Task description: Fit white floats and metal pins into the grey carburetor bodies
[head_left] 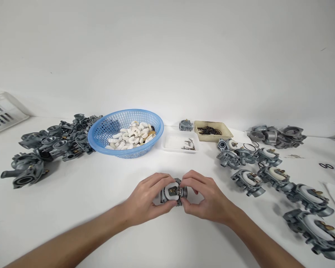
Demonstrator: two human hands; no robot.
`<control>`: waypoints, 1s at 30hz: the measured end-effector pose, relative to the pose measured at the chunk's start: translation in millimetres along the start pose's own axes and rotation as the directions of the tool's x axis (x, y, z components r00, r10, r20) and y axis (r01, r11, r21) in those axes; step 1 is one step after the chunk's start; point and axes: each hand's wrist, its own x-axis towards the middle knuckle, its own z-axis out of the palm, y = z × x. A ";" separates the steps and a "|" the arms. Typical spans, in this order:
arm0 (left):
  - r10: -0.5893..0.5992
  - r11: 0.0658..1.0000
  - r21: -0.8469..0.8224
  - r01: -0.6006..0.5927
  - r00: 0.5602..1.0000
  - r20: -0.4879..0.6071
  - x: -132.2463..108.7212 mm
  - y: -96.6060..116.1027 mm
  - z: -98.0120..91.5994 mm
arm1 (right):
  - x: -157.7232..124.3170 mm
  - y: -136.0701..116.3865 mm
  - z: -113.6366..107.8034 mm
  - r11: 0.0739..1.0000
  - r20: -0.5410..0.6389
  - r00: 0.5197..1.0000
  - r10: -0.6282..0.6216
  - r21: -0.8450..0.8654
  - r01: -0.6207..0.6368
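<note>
A grey metal carburetor body (179,201) lies on the white table at the front middle, with a white curved float (167,190) on it and brass parts inside the float's curve. My left hand (150,197) holds the left side, thumb and fingers closed around the float's outer edge. On the right side, my right hand (205,195) pinches near the float's hinge end, with the thumb at the front and the fingers behind. Whatever small part may be between the right fingertips is too small to tell.
A blue basket (125,152) of white floats stands behind my left hand. Beside it are a white tray (167,143) with small metal pins and a cream tray (216,137) of black rings. Carburetor bodies lie left (28,167) and right (314,230).
</note>
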 end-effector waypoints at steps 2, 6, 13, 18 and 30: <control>0.021 1.000 0.004 -0.021 1.000 0.002 0.0 0.4 0.0 | 0.2 0.0 0.1 1.000 -0.012 1.000 -0.002 0.003 0.002; 0.032 0.999 0.025 -0.033 0.999 0.006 0.0 0.0 0.3 | 1.4 -0.3 0.1 1.000 -0.021 1.000 0.009 0.012 -0.008; 0.016 1.000 0.026 -0.016 1.000 -0.003 0.0 -0.8 0.6 | 1.7 -0.7 0.9 0.999 -0.018 1.000 0.011 0.032 -0.010; 0.003 1.000 0.013 -0.003 1.000 -0.004 0.2 -1.0 0.6 | 0.4 -1.8 1.6 1.000 -0.011 1.000 0.003 0.028 -0.002; 0.011 1.000 0.023 -0.012 0.999 0.052 0.0 1.6 -1.0 | 2.1 -1.5 0.8 0.999 0.001 0.999 0.040 0.034 -0.040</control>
